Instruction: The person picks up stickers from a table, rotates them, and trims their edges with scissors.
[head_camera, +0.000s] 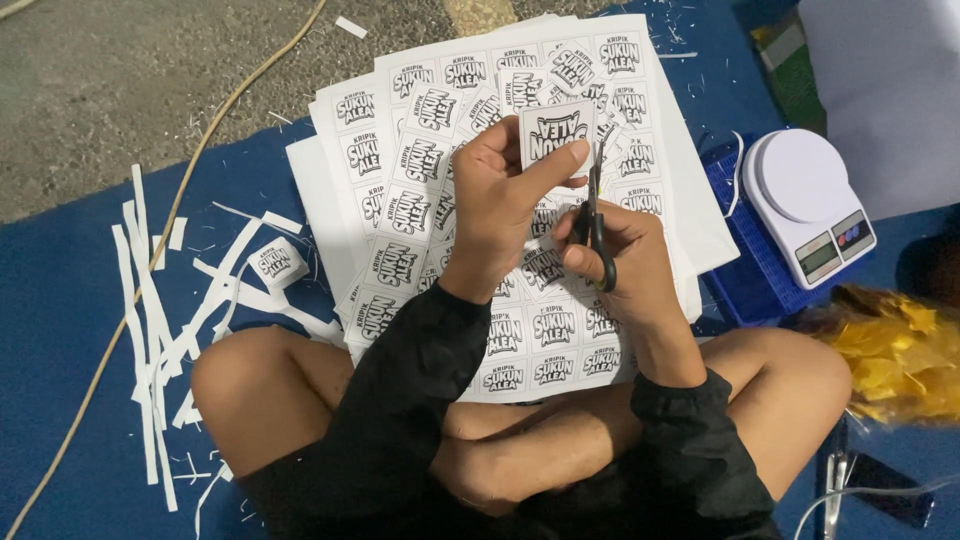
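Blue mat (60, 300) is lying under printed label sheets (400, 150); left hand (500, 205) is pinching a cut label (553, 135) above them while right hand (620, 255) is gripping black scissors (597, 235) beside it

A white kitchen scale (808, 200) sits on a blue basket lid (752, 285). Yellow plastic bags (895, 352) lie nearby. A tan cord (190, 170) crosses the blue mat (60, 300).

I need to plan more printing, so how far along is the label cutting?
Done: one small stack of cut labels and many trimmed strips lie on the blue mat. In hand: the left hand holds one label while the right hand works the scissors. Left: several uncut printed sheets remain.
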